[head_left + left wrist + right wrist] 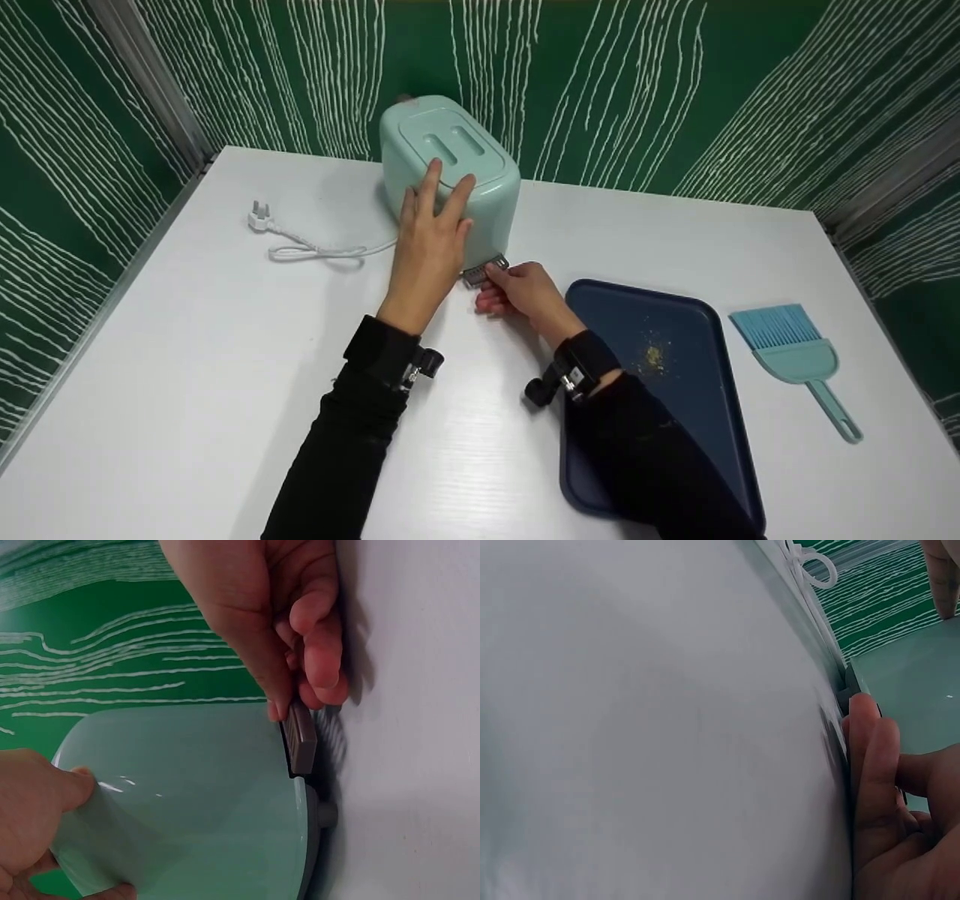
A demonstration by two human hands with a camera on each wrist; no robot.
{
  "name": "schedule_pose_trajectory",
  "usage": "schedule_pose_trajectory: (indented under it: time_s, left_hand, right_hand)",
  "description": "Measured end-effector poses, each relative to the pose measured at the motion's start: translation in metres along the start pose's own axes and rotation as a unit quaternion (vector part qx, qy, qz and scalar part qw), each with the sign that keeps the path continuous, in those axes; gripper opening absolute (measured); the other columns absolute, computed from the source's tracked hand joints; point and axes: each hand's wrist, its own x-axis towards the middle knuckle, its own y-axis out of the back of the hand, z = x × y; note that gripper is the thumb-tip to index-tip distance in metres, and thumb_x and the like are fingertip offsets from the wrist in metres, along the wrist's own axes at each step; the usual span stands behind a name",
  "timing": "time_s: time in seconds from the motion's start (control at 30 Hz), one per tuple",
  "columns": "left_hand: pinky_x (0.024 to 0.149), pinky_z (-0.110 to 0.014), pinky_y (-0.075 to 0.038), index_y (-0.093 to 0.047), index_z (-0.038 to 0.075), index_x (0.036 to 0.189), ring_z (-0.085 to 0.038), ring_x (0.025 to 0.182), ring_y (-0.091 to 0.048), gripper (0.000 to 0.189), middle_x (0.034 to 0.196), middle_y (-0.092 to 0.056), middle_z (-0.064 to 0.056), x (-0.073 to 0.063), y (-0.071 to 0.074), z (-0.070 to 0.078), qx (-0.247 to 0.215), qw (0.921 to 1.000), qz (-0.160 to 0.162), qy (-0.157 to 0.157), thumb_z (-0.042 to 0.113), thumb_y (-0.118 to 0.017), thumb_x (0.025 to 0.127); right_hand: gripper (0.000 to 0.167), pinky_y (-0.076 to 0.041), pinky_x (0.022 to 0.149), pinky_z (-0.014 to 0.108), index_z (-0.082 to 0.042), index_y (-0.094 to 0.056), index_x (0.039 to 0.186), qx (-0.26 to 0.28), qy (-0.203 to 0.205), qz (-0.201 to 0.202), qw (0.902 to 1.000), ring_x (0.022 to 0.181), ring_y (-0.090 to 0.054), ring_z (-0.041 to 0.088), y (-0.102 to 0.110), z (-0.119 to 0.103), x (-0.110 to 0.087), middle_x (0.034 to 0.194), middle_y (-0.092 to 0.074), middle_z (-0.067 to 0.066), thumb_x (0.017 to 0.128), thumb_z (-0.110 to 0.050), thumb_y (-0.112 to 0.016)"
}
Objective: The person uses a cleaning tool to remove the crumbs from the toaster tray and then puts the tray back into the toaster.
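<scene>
A mint-green toaster (487, 202) stands near the back of the white table, two narrow recesses in its top. Against its near top edge and side rests my left hand (427, 255), fingers spread. Low on the toaster's near end, a grey slotted crumb tray (474, 279) sticks out partway. My right hand (532, 292) pinches the tray's outer end between thumb and fingers. In the left wrist view, the brown-grey tray end (302, 742) shows at the toaster's bottom edge, below the thumb. The right wrist view has the tray hidden behind the fingers (877, 765).
A white cord with a plug (259, 217) lies left of the toaster. Right of my right hand is a dark blue tray (705, 420) with a small heap of crumbs (654, 356), partly under my forearm. Farther right lies a light-blue hand brush (795, 356). A green wall (420, 45) stands behind the table.
</scene>
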Motion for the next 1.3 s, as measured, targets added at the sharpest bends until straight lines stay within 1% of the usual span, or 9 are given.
schedule_pose_trajectory:
  time_s: [0.13,0.2,0.4,0.5,0.77,0.87,1.1,1.2,1.3]
  left_hand:
    - [0.124,-0.068,-0.038,-0.054,0.020,0.157,-0.063,0.148,-0.041,0.049,0.174,-0.032,-0.020,-0.0005,-0.0006,-0.0008,-0.002,1.0000,-0.003,0.004,0.018,-0.063,0.109]
    - [0.123,-0.068,-0.039,-0.054,0.020,0.157,-0.062,0.148,-0.040,0.048,0.173,-0.032,-0.020,-0.0010,-0.0001,-0.0011,-0.003,1.0000,-0.002,0.004,0.018,-0.063,0.109]
    - [0.122,-0.069,-0.040,-0.053,0.020,0.157,-0.063,0.148,-0.040,0.049,0.174,-0.031,-0.021,-0.0005,0.0010,-0.0003,-0.004,1.0000,-0.002,0.003,0.018,-0.062,0.109]
    - [0.123,-0.069,-0.039,-0.053,0.019,0.158,-0.064,0.149,-0.039,0.049,0.174,-0.031,-0.021,0.0003,0.0014,0.0010,-0.003,1.0000,-0.005,0.004,0.018,-0.062,0.110]
    - [0.124,-0.068,-0.038,-0.053,0.018,0.158,-0.065,0.148,-0.039,0.048,0.174,-0.030,-0.022,0.0009,0.0024,0.0016,0.002,0.9999,-0.010,0.001,0.017,-0.061,0.110]
    - [0.123,-0.068,-0.039,-0.053,0.019,0.158,-0.066,0.148,-0.039,0.048,0.174,-0.030,-0.022,0.0009,0.0026,0.0014,0.003,0.9999,-0.012,0.002,0.017,-0.061,0.110]
    - [0.123,-0.069,-0.038,-0.053,0.019,0.158,-0.066,0.148,-0.039,0.049,0.174,-0.031,-0.022,0.0009,0.0025,0.0009,0.004,0.9999,-0.015,0.002,0.018,-0.061,0.110]
    - [0.124,-0.069,-0.037,-0.053,0.018,0.158,-0.066,0.148,-0.038,0.049,0.173,-0.031,-0.023,0.0008,0.0025,0.0009,0.002,0.9999,-0.015,0.001,0.017,-0.061,0.110]
    - [0.124,-0.069,-0.037,-0.053,0.018,0.158,-0.066,0.149,-0.037,0.048,0.174,-0.030,-0.023,0.0012,0.0027,0.0014,0.000,0.9999,-0.017,0.001,0.017,-0.061,0.110]
  right_hand:
    - [0.038,-0.059,0.055,0.019,0.006,-0.073,0.100,0.007,-0.013,-0.005,0.9999,0.055,-0.073,0.007,-0.0005,-0.0006,0.0001,0.066,-0.074,0.003,0.114,-0.024,-0.056]
    - [0.038,-0.059,0.055,0.019,0.006,-0.073,0.100,0.008,-0.013,-0.006,0.9999,0.056,-0.073,0.007,-0.0010,-0.0011,-0.0002,0.066,-0.074,0.003,0.114,-0.024,-0.056]
    - [0.039,-0.060,0.057,0.020,0.009,-0.072,0.105,0.006,0.005,0.000,1.0000,0.058,-0.073,0.007,-0.0020,-0.0016,-0.0002,0.068,-0.074,0.002,0.114,-0.025,-0.055]
    - [0.040,-0.060,0.057,0.020,0.009,-0.072,0.106,0.002,0.006,0.002,1.0000,0.058,-0.073,0.007,-0.0016,-0.0021,0.0000,0.068,-0.074,0.002,0.114,-0.026,-0.054]
    - [0.041,-0.057,0.055,0.019,0.008,-0.071,0.105,-0.015,0.028,0.003,0.9995,0.057,-0.071,0.006,-0.0043,-0.0011,0.0006,0.066,-0.072,-0.001,0.115,-0.026,-0.051]
    - [0.040,-0.057,0.055,0.020,0.007,-0.071,0.106,-0.022,0.025,-0.001,0.9994,0.057,-0.071,0.006,-0.0048,-0.0010,0.0011,0.067,-0.072,-0.001,0.116,-0.026,-0.050]
    - [0.038,-0.059,0.060,0.020,0.007,-0.069,0.110,-0.029,0.017,-0.022,0.9992,0.062,-0.073,0.008,-0.0023,-0.0014,0.0013,0.073,-0.073,0.001,0.117,-0.024,-0.047]
    - [0.036,-0.059,0.060,0.020,0.006,-0.068,0.110,-0.027,0.016,-0.024,0.9992,0.063,-0.073,0.008,-0.0026,-0.0016,0.0008,0.074,-0.073,0.001,0.117,-0.023,-0.047]
    - [0.035,-0.058,0.058,0.020,0.004,-0.067,0.110,-0.034,0.020,-0.016,0.9991,0.061,-0.072,0.008,-0.0047,-0.0021,0.0002,0.074,-0.072,0.001,0.117,-0.023,-0.046]
